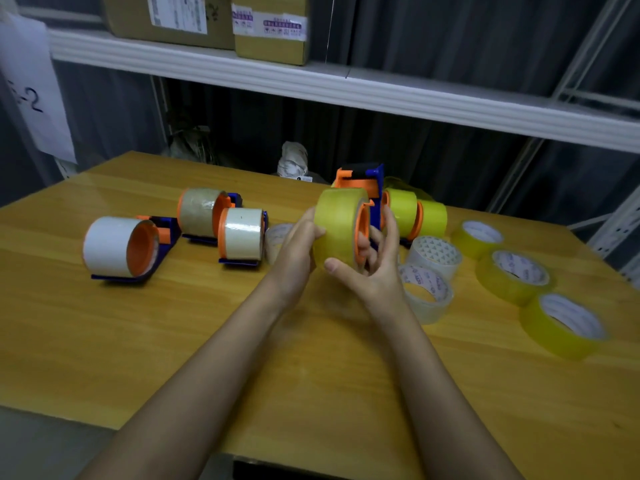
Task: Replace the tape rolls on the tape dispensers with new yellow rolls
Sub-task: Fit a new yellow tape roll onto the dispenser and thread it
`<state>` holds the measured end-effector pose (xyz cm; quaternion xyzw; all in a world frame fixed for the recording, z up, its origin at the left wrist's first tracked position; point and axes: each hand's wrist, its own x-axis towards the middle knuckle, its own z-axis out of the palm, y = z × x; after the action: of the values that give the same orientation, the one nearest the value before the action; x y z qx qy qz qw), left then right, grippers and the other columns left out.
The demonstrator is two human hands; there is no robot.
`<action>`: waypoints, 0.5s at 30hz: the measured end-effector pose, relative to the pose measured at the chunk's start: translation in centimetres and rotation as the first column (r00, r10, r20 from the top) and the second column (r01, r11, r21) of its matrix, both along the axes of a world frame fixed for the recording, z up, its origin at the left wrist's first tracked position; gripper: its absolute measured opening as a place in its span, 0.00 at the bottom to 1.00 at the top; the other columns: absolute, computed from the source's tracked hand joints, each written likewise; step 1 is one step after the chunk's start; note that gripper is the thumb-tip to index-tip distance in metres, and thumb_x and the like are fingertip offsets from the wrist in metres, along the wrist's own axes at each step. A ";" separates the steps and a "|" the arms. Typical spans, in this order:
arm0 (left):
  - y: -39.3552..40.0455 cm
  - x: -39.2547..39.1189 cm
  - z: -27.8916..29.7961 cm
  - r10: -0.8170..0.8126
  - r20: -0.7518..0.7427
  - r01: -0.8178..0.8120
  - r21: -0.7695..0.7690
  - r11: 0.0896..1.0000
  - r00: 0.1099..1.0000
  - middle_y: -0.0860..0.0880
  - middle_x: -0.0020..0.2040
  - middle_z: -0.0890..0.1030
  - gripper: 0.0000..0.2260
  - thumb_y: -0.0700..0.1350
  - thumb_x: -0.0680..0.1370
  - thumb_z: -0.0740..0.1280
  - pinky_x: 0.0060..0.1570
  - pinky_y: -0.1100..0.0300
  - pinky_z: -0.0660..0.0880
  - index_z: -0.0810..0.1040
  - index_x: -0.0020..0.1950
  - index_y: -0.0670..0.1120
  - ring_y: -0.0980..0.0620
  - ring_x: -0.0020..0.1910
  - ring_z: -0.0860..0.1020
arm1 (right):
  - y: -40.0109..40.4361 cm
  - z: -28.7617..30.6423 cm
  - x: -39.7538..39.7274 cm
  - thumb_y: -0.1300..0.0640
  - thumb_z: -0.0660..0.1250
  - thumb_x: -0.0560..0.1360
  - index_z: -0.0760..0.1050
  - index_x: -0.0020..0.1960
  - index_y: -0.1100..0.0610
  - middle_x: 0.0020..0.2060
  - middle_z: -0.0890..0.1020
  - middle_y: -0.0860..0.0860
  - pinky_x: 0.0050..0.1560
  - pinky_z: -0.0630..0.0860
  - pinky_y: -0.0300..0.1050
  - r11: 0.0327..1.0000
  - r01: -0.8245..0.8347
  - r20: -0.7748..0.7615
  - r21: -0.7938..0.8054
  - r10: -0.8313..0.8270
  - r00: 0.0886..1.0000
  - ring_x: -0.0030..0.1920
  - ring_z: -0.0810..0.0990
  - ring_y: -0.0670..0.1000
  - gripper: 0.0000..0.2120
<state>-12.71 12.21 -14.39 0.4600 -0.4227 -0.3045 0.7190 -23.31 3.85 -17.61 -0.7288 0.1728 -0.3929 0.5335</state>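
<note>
Above the table (214, 341), near its middle, a dispenser (375, 188) is held, a yellow roll (337, 226) on its hub, clasped by the left hand (299, 249) and right hand (375, 268). If pushed crooked, the roll could jam.

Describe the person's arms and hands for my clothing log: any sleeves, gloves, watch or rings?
Both forearms are bare up to the bottom frame edge, with no sleeves in view. The left hand and right hand wear no gloves. No watch, bracelet or ring is visible on either wrist or on the fingers that show. The right thumbnail is short and unpainted.
</note>
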 end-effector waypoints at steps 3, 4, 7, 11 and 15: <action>-0.8 0.3 1.5 -0.017 0.190 0.020 -0.017 1.000 0.982 0.45 0.49 0.77 0.17 0.52 0.69 0.58 0.49 0.50 0.74 0.74 0.56 0.53 0.44 0.51 0.76 | -1.9 1.8 0.1 0.48 0.77 0.64 0.44 0.76 0.38 0.75 0.59 0.50 0.65 0.74 0.57 0.990 -0.081 -0.006 -0.111 0.081 0.997 0.71 0.68 0.54 0.53; -1.1 0.3 2.0 -0.023 0.216 0.030 -0.029 0.999 0.976 0.44 0.50 0.77 0.17 0.51 0.70 0.58 0.51 0.48 0.74 0.73 0.56 0.53 0.41 0.52 0.76 | -2.3 2.3 0.1 0.49 0.76 0.64 0.45 0.76 0.39 0.75 0.59 0.51 0.64 0.74 0.56 0.989 -0.086 0.009 -0.122 0.088 0.996 0.71 0.68 0.54 0.52; -2.1 0.4 3.0 -0.017 0.281 0.024 -0.024 0.999 0.959 0.40 0.49 0.75 0.15 0.48 0.72 0.56 0.49 0.48 0.72 0.73 0.57 0.51 0.39 0.50 0.75 | -2.9 2.7 0.4 0.48 0.76 0.63 0.50 0.76 0.42 0.72 0.65 0.53 0.59 0.77 0.46 0.995 -0.007 0.092 -0.099 0.016 0.996 0.68 0.72 0.54 0.49; -3.2 -0.2 3.6 -0.034 0.418 0.056 -0.041 0.998 0.908 0.49 0.46 0.74 0.16 0.53 0.71 0.57 0.42 0.65 0.71 0.71 0.56 0.50 0.59 0.43 0.75 | -3.2 2.3 1.2 0.36 0.69 0.64 0.57 0.74 0.45 0.63 0.75 0.54 0.57 0.78 0.57 0.991 0.084 0.116 0.103 -0.096 0.989 0.60 0.78 0.53 0.43; -4.1 -0.5 2.4 -0.051 0.443 0.074 -0.034 0.997 0.895 0.48 0.44 0.75 0.18 0.50 0.72 0.58 0.38 0.61 0.73 0.72 0.59 0.45 0.54 0.40 0.75 | -4.0 1.8 0.9 0.23 0.64 0.63 0.63 0.73 0.44 0.65 0.76 0.51 0.62 0.73 0.66 0.970 0.001 0.057 0.241 -0.016 0.998 0.65 0.76 0.55 0.45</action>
<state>-13.18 8.11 -11.98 0.4850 -0.5967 -0.2046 0.6057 -22.45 -0.17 -15.85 -0.6461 0.2068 -0.3923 0.6212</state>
